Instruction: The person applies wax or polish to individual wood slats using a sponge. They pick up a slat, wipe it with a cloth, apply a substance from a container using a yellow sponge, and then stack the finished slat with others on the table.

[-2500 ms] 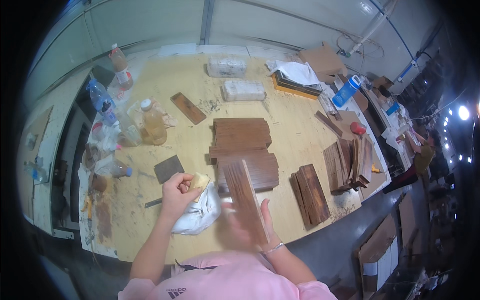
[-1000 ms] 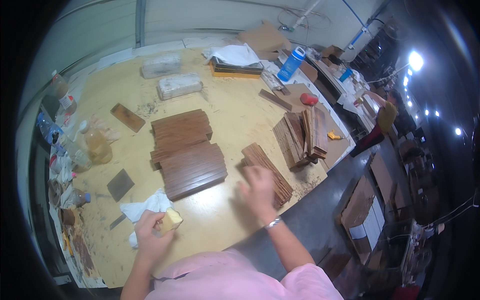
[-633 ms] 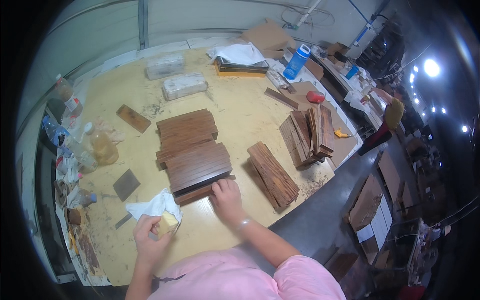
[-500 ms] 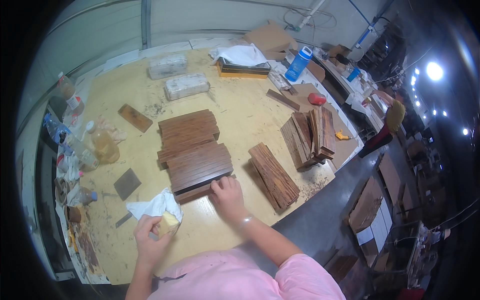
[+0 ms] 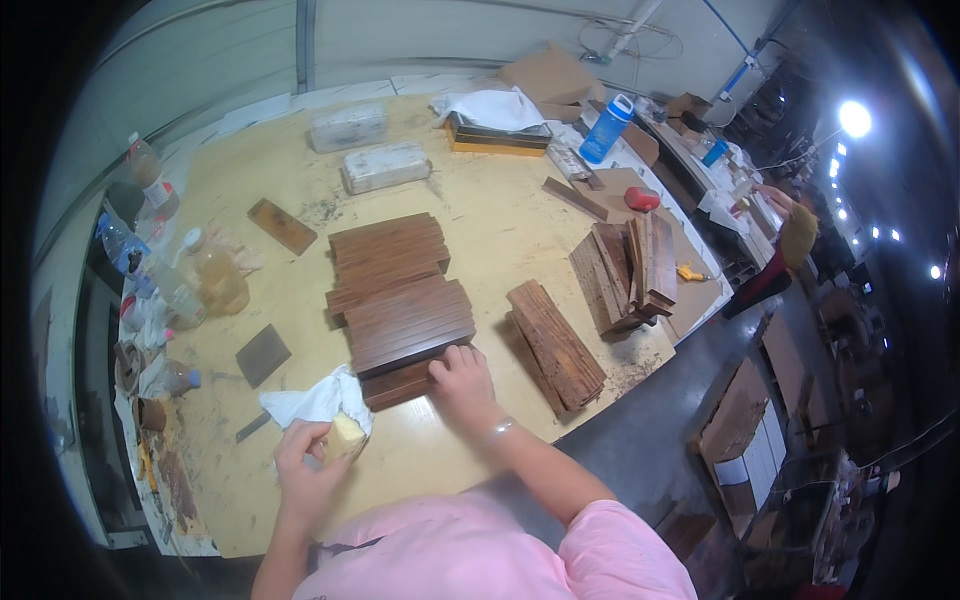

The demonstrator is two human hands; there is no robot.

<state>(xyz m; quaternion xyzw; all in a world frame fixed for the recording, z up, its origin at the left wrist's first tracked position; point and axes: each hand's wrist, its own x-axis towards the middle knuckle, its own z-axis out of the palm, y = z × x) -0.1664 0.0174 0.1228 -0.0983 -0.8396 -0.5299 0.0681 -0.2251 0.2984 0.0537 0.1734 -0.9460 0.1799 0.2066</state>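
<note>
My left hand [image 5: 305, 465] grips a small yellow sponge block [image 5: 346, 435] wrapped in a white cloth [image 5: 318, 398] near the table's front edge. My right hand [image 5: 462, 380] rests on the near end of a dark wooden plank [image 5: 400, 383], the closest piece in a row of dark brown planks [image 5: 400, 290] laid side by side in the table's middle. A short stack of lighter rough planks [image 5: 555, 340] lies just right of that hand.
More planks [image 5: 628, 262] are piled at the right edge. Plastic bottles [image 5: 205, 275] and jars crowd the left side, with a grey sanding pad [image 5: 263, 352]. Two wrapped blocks [image 5: 385, 165], a blue bottle [image 5: 606, 128] and cardboard sit at the back. Another person [image 5: 785, 245] stands far right.
My right hand left the lighter plank stack at the right and came to the near dark plank, settling on its end. The left hand stayed put with the sponge.
</note>
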